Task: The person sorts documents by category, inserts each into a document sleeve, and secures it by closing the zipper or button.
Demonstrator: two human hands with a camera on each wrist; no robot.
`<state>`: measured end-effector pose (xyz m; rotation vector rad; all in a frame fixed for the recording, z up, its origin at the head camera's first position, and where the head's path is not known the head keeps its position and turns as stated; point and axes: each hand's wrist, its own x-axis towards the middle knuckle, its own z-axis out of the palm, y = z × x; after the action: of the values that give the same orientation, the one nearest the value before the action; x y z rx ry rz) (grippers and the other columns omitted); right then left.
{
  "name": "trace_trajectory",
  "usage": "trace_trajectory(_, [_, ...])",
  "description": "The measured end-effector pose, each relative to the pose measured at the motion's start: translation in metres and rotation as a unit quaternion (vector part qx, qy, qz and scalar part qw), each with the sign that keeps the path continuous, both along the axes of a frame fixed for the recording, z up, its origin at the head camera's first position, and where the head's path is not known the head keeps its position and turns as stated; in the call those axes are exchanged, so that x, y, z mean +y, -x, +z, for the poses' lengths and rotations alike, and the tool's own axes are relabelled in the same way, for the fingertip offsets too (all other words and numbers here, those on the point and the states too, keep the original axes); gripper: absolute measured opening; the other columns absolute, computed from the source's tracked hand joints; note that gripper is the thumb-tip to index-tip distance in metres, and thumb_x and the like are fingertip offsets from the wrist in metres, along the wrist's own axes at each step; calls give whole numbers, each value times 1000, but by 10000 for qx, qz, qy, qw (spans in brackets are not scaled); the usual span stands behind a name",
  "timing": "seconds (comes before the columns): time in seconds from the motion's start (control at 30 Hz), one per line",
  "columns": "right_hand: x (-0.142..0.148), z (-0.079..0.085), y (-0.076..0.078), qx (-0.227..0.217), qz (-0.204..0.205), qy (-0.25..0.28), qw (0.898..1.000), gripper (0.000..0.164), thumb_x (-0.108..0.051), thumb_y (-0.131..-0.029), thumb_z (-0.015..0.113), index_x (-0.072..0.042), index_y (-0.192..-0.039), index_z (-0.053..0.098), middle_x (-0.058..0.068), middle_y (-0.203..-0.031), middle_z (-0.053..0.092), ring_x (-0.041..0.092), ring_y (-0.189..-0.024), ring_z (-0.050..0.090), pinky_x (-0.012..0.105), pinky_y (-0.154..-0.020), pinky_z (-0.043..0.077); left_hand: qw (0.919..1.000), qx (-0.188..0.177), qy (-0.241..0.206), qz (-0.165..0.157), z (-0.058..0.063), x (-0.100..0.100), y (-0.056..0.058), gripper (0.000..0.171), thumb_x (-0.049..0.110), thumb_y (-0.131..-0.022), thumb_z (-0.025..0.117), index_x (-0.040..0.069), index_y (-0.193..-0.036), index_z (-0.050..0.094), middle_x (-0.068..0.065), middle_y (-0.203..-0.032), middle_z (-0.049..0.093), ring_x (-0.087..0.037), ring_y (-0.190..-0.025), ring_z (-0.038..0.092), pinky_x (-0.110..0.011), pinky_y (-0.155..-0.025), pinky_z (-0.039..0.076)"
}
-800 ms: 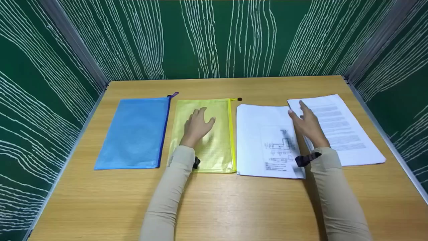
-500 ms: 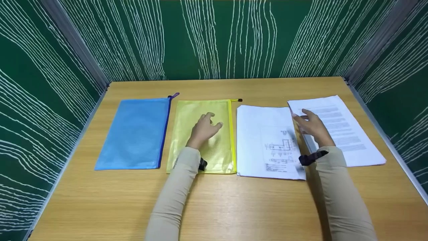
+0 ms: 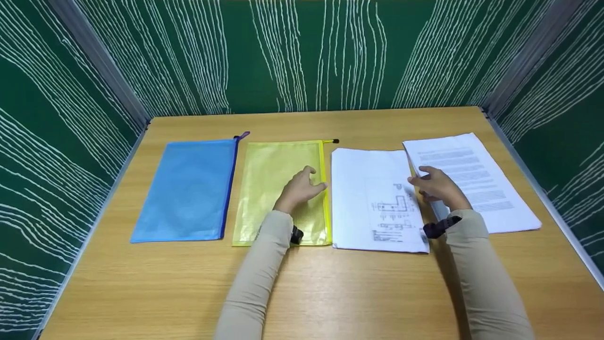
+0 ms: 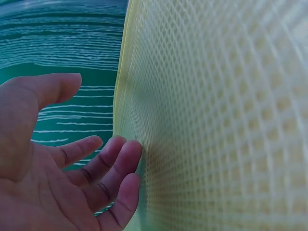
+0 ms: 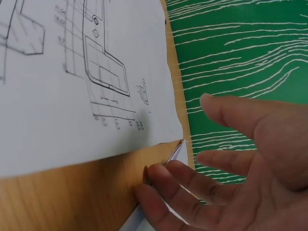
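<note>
1. We see a yellow mesh pouch (image 3: 271, 172), bright-edged, flat on the surface (image 3: 349, 293).
2. Our left hand (image 3: 300, 190), relaxed and empty, hangs above it.
3. Our right hand (image 3: 440, 189), likewise, is beside white diagram sheets (image 3: 368, 198).

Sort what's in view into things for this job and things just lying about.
Job, likely:
yellow pouch, under the left grip
drawing papers, by the right grip
text papers, by the right grip

Lying about, probably:
blue pouch, neither grip near
</note>
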<state>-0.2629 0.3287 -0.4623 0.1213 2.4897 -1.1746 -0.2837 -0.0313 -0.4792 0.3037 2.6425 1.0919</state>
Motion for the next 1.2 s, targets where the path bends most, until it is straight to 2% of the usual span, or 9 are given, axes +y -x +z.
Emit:
trace_trajectory(0.1, [-1,-3,2,-92,70,-125,9999,88,-45,-96,52,4,-153,6,33,-140,36,14,-74,51,32,-74,49,9999,-45,125,-55,1,4,-1,64,46,-91,58,9,-140,41,-12,-124,56,-27,-109,58,-44,-91,49])
trace_trajectory(0.17, [-1,-5,3,-151,118,-121,9997,87,-42,-97,53,6,-152,6,27,-122,48,10,-61,44,29,-65,45,9997,-53,226,-74,0,7,-1,65,47,-91,58,8,-139,41,-12,-128,55,-28,-111,57,-44,-92,49])
trace_trajectory(0.3, [-2,-7,5,-225,171,-108,9995,85,-32,-96,56,10,-150,7,23,-114,49,7,-53,38,27,-61,44,9992,-65,383,-31,-3,11,0,66,48,-89,61,7,-137,42,-13,-126,56,-26,-104,58,-43,-89,49])
trace_trajectory(0.37, [-4,-7,6,-207,192,-224,9993,86,-29,-94,61,12,-149,9,31,-119,49,8,-58,47,27,-64,48,9991,-82,417,-6,-4,12,0,66,48,-88,62,7,-135,42,-12,-123,56,-25,-98,58,-42,-86,50])
trace_trajectory(0.43, [-6,-7,6,-178,228,-317,9991,86,-25,-92,65,14,-148,12,39,-134,39,13,-71,59,28,-71,54,9988,-70,486,15,-5,12,1,66,49,-87,64,7,-133,43,-11,-118,58,-23,-91,57,-41,-83,50])
trace_trajectory(0.53, [-11,-7,6,-114,231,-531,9983,87,-22,-87,70,17,-145,18,41,-131,42,28,-91,65,35,-78,57,9983,-51,572,27,-6,12,2,66,50,-85,66,7,-131,44,-9,-112,59,-22,-84,56,-39,-78,49])
trace_trajectory(0.83, [-19,-6,4,89,355,-1229,9917,89,-22,-82,75,20,-142,24,41,-137,37,52,-124,42,57,-105,36,9964,72,848,18,-9,12,3,66,52,-83,67,9,-128,46,-7,-113,59,-21,-87,56,-40,-83,49])
trace_trajectory(1.03, [-19,-7,4,53,334,-1042,9940,87,-21,-82,75,20,-140,25,42,-133,40,52,-120,46,57,-101,40,9970,90,767,30,-11,11,3,66,50,-82,68,9,-130,47,-8,-114,61,-21,-86,57,-41,-86,48])
trace_trajectory(1.2, [-17,-11,2,-92,128,-482,9987,75,-17,-83,76,16,-134,31,31,-122,49,34,-100,59,42,-85,52,9973,69,723,-66,-14,9,4,69,50,-83,67,12,-136,45,-7,-117,63,-19,-80,58,-39,-83,49])
